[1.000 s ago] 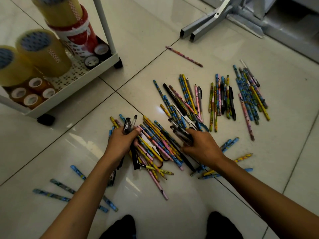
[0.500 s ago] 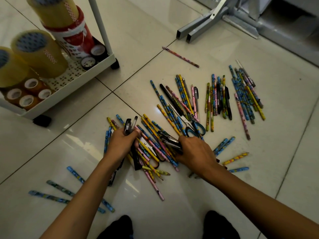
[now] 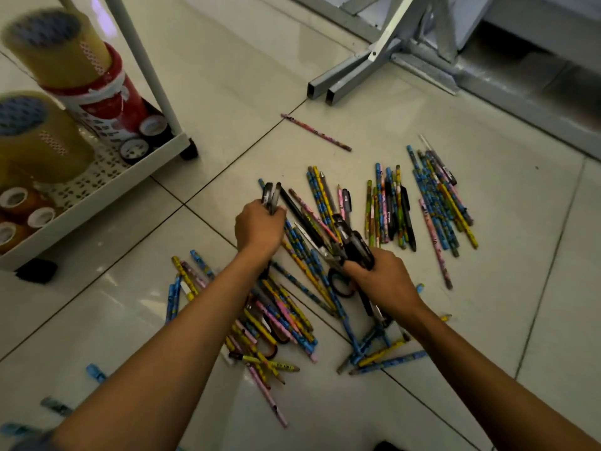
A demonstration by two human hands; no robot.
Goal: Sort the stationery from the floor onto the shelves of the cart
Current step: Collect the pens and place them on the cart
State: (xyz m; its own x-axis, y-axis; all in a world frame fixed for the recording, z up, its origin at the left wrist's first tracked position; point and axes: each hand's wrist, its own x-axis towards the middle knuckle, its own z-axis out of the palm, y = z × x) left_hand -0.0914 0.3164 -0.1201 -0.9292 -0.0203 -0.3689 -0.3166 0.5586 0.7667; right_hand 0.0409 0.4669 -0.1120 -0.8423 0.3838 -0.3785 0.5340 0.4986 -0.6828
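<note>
Head view: pale glossy tiled floor (image 3: 422,402), pencils (image 3: 435,203) scattered centre. Left hand (image 3: 258,227) grips black pens (image 3: 271,195); right hand (image 3: 383,281) grips more pens (image 3: 356,245). Cart (image 3: 97,193) upper left; metal frame (image 3: 374,60) top.

No readable text, label, brand or number anywhere. Only blurred white marks on the black pens (image 3: 271,196), faint print on the big tape rolls (image 3: 48,139), white patterning on the red tape roll (image 3: 112,110), and tiny dark marks on a yellow pencil (image 3: 279,365), all too small to make out.
</note>
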